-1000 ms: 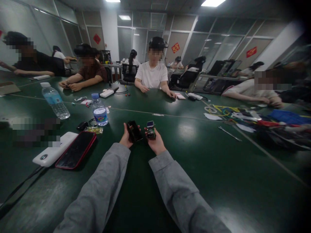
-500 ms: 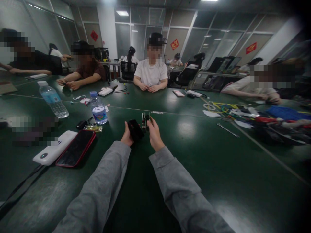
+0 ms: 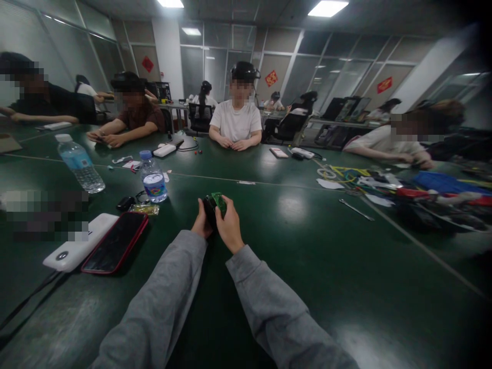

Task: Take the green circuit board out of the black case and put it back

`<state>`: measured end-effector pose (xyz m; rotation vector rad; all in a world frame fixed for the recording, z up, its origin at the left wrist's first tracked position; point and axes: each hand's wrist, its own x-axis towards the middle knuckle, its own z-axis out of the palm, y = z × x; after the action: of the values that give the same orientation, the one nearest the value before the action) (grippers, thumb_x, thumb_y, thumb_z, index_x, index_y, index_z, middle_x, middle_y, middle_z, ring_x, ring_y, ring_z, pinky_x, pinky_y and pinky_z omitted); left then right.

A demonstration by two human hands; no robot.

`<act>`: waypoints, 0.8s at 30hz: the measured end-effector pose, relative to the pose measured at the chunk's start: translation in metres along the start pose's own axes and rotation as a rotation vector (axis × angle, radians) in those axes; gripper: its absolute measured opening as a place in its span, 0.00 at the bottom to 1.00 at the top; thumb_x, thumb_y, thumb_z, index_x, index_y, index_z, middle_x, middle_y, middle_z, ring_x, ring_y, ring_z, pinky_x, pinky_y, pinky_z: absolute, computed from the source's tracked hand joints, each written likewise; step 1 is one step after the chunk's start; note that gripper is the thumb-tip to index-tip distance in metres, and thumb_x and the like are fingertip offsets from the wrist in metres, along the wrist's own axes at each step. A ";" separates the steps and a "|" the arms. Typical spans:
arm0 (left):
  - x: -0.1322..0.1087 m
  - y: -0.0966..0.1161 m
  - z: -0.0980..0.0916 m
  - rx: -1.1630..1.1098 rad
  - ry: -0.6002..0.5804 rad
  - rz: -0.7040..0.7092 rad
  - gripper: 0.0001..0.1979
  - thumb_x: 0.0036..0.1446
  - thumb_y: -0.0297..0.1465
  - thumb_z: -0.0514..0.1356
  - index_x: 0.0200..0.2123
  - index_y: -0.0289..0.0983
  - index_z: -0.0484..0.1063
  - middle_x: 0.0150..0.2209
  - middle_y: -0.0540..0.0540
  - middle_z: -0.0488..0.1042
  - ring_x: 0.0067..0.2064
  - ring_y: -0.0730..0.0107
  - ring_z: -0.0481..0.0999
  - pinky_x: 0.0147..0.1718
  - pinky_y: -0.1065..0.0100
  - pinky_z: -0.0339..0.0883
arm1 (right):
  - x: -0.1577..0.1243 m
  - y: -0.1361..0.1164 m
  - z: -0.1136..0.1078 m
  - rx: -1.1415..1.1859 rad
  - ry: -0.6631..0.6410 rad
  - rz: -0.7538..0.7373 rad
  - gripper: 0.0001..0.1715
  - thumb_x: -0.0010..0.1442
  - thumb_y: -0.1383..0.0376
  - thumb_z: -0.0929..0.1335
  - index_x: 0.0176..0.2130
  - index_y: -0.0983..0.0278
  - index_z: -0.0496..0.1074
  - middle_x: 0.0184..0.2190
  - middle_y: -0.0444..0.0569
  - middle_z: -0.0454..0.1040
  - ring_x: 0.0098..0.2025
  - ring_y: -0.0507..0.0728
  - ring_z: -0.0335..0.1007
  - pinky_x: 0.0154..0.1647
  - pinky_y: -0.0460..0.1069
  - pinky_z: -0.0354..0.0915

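Head view shows both forearms in grey sleeves (image 3: 157, 289) extended forward from the lower edge, converging at centre above the table. The left hand (image 3: 200, 223) grips a black case (image 3: 209, 206) from its left side, thumb uppermost, fingers closed behind it. The right hand (image 3: 230, 225) is angled inward, with thumb and fingers closed on a green circuit board (image 3: 218, 200). The board is tilted at the right side of the case; whether it is seated inside cannot be determined.

The dark green table (image 3: 384, 292) carries a red-edged phone (image 3: 115, 243) beside a white power bank (image 3: 79, 246), two water bottles at left, a wrench (image 3: 356, 209) at right and a cable pile beyond it. Other people sit around the table; glass partitions and red wall decorations stand behind.

Compared with the frame half a second earlier, the right hand has moved left, closing the gap between board and case. The board, previously edge-on, now presents its green face.
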<state>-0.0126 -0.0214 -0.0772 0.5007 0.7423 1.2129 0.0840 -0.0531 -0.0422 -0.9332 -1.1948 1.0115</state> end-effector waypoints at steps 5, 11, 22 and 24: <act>-0.003 0.002 0.003 -0.070 0.011 0.027 0.35 0.59 0.58 0.48 0.56 0.38 0.69 0.52 0.37 0.74 0.56 0.53 0.73 0.56 0.54 0.69 | -0.002 0.009 0.001 -0.346 -0.051 -0.174 0.24 0.61 0.63 0.67 0.56 0.63 0.67 0.56 0.56 0.70 0.60 0.61 0.65 0.66 0.60 0.55; -0.003 0.004 0.001 -0.153 -0.012 -0.028 0.33 0.61 0.56 0.46 0.52 0.38 0.72 0.53 0.37 0.74 0.56 0.49 0.73 0.53 0.50 0.70 | 0.005 0.018 -0.002 -0.386 -0.080 -0.231 0.23 0.66 0.57 0.62 0.56 0.63 0.66 0.56 0.57 0.70 0.59 0.60 0.66 0.63 0.59 0.59; 0.000 0.004 0.007 -0.059 0.084 -0.057 0.36 0.55 0.60 0.51 0.51 0.36 0.72 0.47 0.37 0.76 0.53 0.54 0.74 0.53 0.56 0.70 | 0.015 0.033 -0.011 0.022 -0.035 -0.029 0.27 0.58 0.54 0.70 0.55 0.59 0.69 0.58 0.51 0.70 0.61 0.57 0.64 0.67 0.57 0.54; -0.002 0.005 0.012 -0.029 0.090 -0.040 0.34 0.57 0.58 0.52 0.51 0.36 0.72 0.47 0.37 0.76 0.53 0.54 0.75 0.54 0.55 0.69 | 0.014 0.035 -0.010 0.011 -0.037 -0.008 0.30 0.54 0.56 0.74 0.55 0.58 0.70 0.59 0.50 0.69 0.63 0.57 0.62 0.70 0.57 0.49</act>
<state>-0.0072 -0.0213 -0.0657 0.4080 0.8062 1.2133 0.0913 -0.0297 -0.0729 -0.9039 -1.2217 1.0315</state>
